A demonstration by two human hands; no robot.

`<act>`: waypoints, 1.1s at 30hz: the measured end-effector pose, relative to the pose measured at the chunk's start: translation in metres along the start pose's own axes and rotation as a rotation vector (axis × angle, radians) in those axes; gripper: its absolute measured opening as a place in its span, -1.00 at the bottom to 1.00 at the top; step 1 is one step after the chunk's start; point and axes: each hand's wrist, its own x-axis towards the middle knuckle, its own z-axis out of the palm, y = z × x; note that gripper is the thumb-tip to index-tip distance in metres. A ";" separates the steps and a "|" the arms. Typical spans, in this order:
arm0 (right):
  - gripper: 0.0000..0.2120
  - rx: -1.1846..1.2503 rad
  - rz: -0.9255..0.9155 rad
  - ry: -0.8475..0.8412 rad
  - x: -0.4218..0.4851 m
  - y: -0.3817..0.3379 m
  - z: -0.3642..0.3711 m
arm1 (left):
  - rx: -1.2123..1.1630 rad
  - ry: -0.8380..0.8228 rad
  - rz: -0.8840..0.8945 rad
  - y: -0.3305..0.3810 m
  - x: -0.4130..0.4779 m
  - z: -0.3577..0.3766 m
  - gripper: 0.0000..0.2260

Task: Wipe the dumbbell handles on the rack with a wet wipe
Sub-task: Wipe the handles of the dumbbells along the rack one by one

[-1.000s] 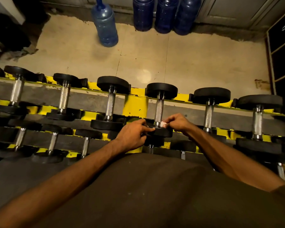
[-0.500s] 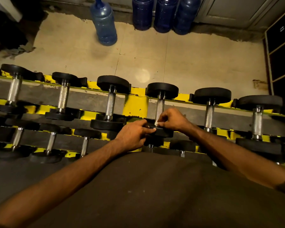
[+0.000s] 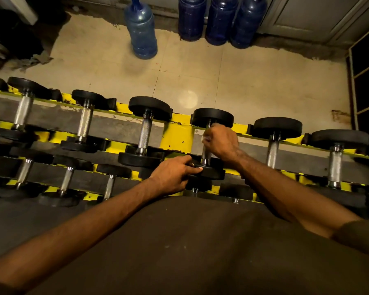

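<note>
Wrapping the limp wet wipe (image 3: 205, 138) round the stiff knurled handle (image 3: 206, 155) on the yellow rack (image 3: 177, 137), right hand (image 3: 221, 143) curls tight; left hand (image 3: 173, 177) rests straight-fingered on the likely heavy near head (image 3: 211, 173), steadying.

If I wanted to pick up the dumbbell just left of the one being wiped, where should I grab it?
Probably the knurled steel handle of that black-ended dumbbell, from above: it lies bare between two wide discs, with the grey-and-yellow rack underneath.
</note>
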 end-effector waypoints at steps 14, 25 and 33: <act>-0.89 0.351 0.219 0.097 -0.030 0.014 0.019 | 0.014 0.021 -0.006 -0.003 -0.002 0.003 -0.53; -0.91 0.911 0.646 0.086 -0.009 0.028 0.024 | -0.024 0.035 -0.031 0.000 -0.003 0.009 -0.57; -0.88 1.058 0.736 -0.165 -0.012 0.043 0.028 | -0.029 0.049 -0.037 -0.003 -0.002 0.009 -0.60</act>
